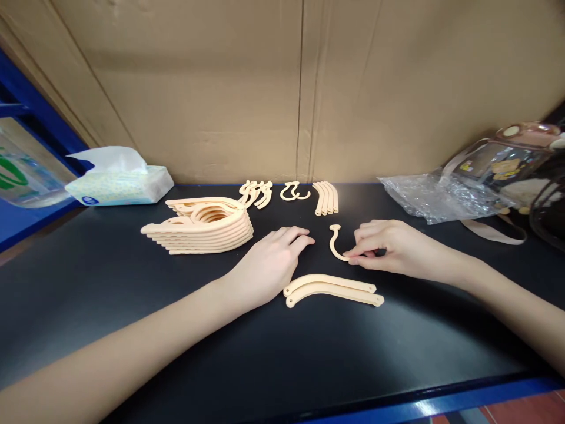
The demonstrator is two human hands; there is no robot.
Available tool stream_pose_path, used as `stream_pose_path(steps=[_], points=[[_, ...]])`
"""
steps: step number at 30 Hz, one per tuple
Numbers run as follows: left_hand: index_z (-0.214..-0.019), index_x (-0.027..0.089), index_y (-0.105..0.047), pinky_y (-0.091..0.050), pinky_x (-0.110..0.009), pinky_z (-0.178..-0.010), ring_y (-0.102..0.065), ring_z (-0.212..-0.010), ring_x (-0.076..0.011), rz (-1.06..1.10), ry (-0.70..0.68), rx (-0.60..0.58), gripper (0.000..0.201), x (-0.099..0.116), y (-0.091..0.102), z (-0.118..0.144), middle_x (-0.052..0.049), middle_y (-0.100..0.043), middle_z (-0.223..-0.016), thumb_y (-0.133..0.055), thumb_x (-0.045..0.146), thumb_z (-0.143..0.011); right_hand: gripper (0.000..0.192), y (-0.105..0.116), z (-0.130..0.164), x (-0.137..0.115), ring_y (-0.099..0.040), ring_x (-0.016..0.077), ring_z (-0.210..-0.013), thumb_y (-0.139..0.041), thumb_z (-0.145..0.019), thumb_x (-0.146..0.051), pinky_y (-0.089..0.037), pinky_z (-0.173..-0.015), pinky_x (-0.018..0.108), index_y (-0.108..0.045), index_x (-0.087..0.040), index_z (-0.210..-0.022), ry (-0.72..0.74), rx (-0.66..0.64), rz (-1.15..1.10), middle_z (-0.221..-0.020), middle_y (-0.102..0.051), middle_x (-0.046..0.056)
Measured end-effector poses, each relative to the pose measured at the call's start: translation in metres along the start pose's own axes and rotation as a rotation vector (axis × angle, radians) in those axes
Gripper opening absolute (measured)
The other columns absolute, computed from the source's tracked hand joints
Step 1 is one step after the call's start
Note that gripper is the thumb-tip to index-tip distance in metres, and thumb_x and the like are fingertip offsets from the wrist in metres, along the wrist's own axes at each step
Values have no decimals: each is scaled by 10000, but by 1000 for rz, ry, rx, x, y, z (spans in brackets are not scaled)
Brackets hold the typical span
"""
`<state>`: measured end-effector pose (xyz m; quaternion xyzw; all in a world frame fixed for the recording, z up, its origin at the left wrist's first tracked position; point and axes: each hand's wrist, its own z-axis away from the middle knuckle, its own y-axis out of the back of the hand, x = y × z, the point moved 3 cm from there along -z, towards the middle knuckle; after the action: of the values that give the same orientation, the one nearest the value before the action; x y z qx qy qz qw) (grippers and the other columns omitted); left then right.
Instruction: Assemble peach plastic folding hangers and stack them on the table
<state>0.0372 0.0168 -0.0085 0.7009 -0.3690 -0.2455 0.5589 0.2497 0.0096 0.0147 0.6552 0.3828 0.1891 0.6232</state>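
Note:
A cream plastic hanger hook (334, 244) is pinched by its curved end between the thumb and fingertips of my right hand (383, 246). My left hand (276, 256) rests on the black table to the left of the hook, fingers loosely stretched and holding nothing. Two curved cream hanger arms (333, 288) lie one in front of the other, close to the heel of my left hand. Further left sits a neat stack of cream folding-hanger pieces (203, 227).
Along the back lie several hook parts (256, 193), two loose hooks (293, 191) and several hanger arms (325, 198). A tissue pack (121, 182) stands at back left. Crumpled clear plastic (430, 194) and a strapped clear bottle (507, 162) are at right. Cardboard (229, 94) walls the back.

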Motion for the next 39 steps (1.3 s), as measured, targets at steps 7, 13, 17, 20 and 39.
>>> stream_pose_path(steps=[7,13,17,20,39], points=[[-1217,141,-519,-456,-395,-954,-523,-1109,-219,16,2,8,364,1,0,-1,-90,-537,-1280,-384,61,-889,297,1,1,0,-514,128,-631,-479,-930,-382,-346,-611,273,-733,-229,-922,13,-20,29,-655,-590,2],[-1195,137,-530,-466,-380,-924,-536,-1101,-220,-32,4,-2,347,2,2,-3,-91,-548,-1265,-394,59,-885,273,1,2,1,-525,119,-636,-498,-925,-364,-352,-608,258,-735,-228,-939,19,-26,20,-664,-597,-4],[-1147,112,-572,-379,-447,-1018,-548,-1105,-245,-235,-51,5,312,9,3,-8,-103,-602,-1187,-431,72,-872,263,1,2,2,-541,112,-646,-515,-915,-370,-364,-604,242,-739,-233,-924,12,-12,-13,-693,-619,-2],[-1068,82,-620,-299,-502,-1067,-530,-1144,-294,-427,-21,36,259,11,4,-15,-141,-641,-1096,-448,125,-879,266,1,2,3,-542,106,-642,-525,-907,-388,-369,-597,234,-740,-231,-920,2,-7,-52,-706,-626,-4],[-973,78,-726,-168,-619,-1040,-520,-1125,-401,-755,408,-138,331,-43,-2,-59,-184,-685,-1047,-442,210,-865,265,5,3,-3,-586,109,-673,-525,-906,-383,-395,-626,233,-734,-226,-942,-35,-28,-105,-778,-672,1]])
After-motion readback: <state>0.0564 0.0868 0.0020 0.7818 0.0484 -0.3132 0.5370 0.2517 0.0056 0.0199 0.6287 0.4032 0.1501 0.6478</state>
